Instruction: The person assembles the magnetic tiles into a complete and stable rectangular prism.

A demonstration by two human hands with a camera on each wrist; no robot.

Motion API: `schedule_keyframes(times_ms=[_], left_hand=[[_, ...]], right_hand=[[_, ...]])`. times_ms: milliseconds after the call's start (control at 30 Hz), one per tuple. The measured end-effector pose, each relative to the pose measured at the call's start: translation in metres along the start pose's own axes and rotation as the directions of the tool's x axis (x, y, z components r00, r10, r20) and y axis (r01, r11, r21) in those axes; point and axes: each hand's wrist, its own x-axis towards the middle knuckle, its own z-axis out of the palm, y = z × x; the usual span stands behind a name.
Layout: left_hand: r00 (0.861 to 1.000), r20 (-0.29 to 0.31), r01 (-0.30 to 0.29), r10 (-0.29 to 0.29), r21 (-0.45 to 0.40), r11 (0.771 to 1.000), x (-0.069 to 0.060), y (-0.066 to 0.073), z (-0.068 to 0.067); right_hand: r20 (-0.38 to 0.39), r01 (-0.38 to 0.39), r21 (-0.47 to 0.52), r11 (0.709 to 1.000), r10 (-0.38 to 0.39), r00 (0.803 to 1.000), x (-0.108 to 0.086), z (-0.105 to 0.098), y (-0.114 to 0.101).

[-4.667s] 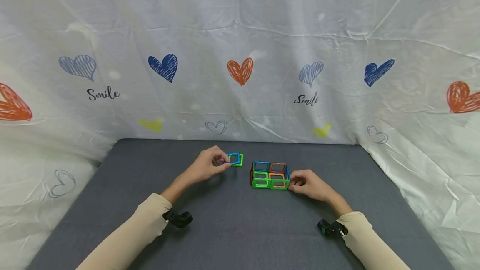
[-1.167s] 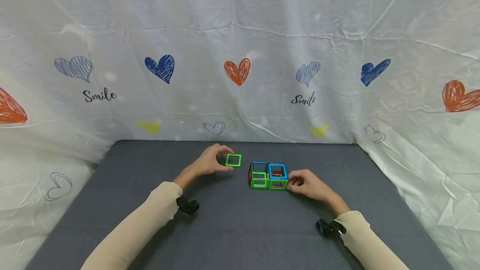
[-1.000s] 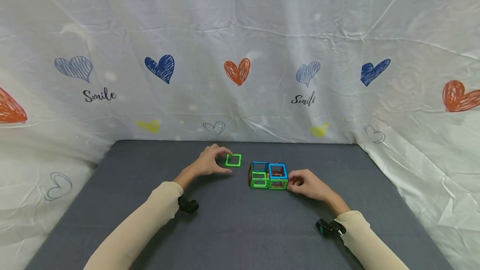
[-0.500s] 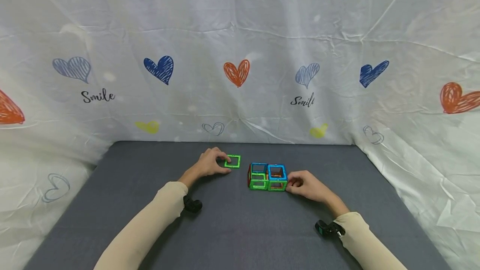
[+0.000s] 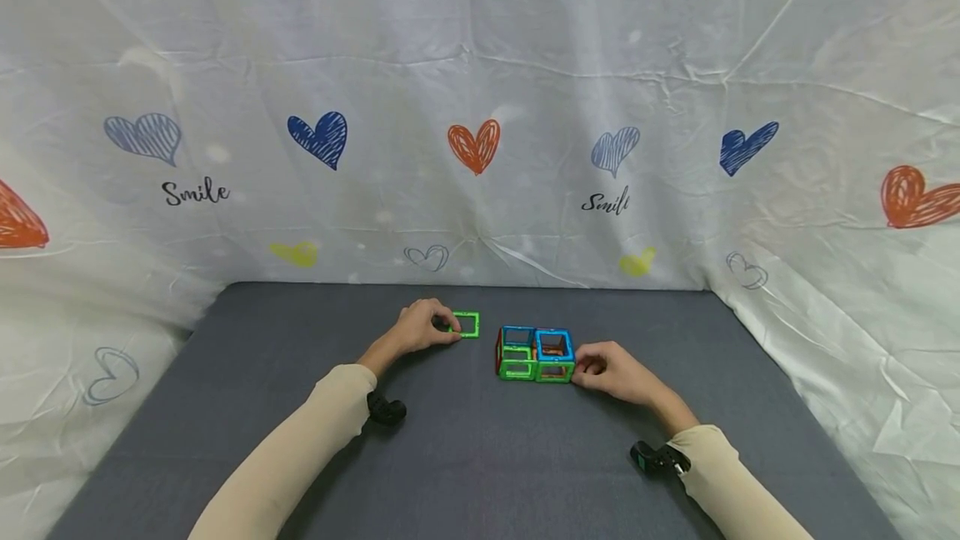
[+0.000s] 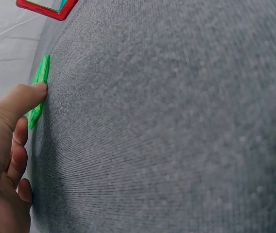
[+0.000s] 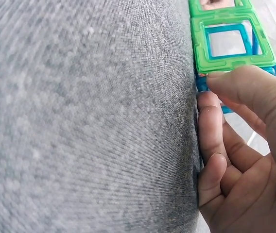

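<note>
My left hand [image 5: 420,327] pinches the left side of a green square magnetic tile frame [image 5: 477,325] low at the table's back. The left wrist view shows the thumb across this green tile [image 6: 42,73], seen edge-on. Just right of it stands a box of magnetic tiles [image 5: 555,358], two squares wide, with green front, blue on top and a red left end [image 6: 55,13]. At the box's right end, my right hand [image 5: 618,372] holds the lower corner between thumb and fingers. In the right wrist view, the thumb covers part of the green front tile's corner [image 7: 225,64].
Dark grey cloth covers the table [image 5: 480,457]. A white curtain [image 5: 540,215] printed with hearts hangs behind its back edge and along both sides. A black wrist camera sits on the left wrist [image 5: 386,409] and another on the right wrist [image 5: 658,458].
The blue square tile formerly in my left hand now lies on the box's right top. After that, my left hand returned to the green tile and closed on it. My right hand stayed put.
</note>
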Motion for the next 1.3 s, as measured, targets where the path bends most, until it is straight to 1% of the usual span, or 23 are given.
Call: schedule_keyframes(times_ms=[167,300,400,500,733,1000,1133,1300], left_hand=[[1.0,-0.015,0.007,-0.007,0.011,1.0,-0.002,0.001,-0.002],[0.999,-0.052,-0.002,0.002,0.013,1.0,-0.004,0.002,-0.007],[0.996,-0.084,-0.017,0.019,0.013,1.0,-0.006,0.005,-0.011],[0.995,-0.1,-0.021,0.022,0.012,1.0,-0.008,0.009,-0.014],[0.995,-0.098,-0.036,0.036,-0.006,0.999,-0.016,0.019,-0.018],[0.991,-0.124,-0.062,0.058,-0.034,0.997,-0.024,0.026,-0.021],[0.988,-0.13,-0.084,0.079,-0.038,0.996,-0.024,0.032,-0.02],[0.985,-0.13,-0.115,0.111,-0.024,0.993,-0.025,0.044,-0.013]], right_hand=[[-0.001,0.0,-0.001,1.0,0.0,1.0,0.0,0.0,0.0],[-0.003,0.0,-0.007,1.0,0.0,1.0,0.0,0.0,0.001],[-0.004,0.001,-0.009,1.0,-0.001,1.0,0.0,0.0,0.001],[-0.006,0.002,-0.006,1.0,-0.002,1.0,0.0,0.0,0.002],[-0.005,0.001,-0.01,1.0,-0.001,1.0,-0.001,0.0,0.003],[-0.005,-0.018,-0.015,1.0,0.018,1.0,0.0,0.0,0.005],[-0.005,-0.019,-0.015,1.0,0.019,1.0,0.0,0.0,0.004],[-0.005,-0.021,-0.01,1.0,0.021,1.0,0.0,0.0,0.004]])
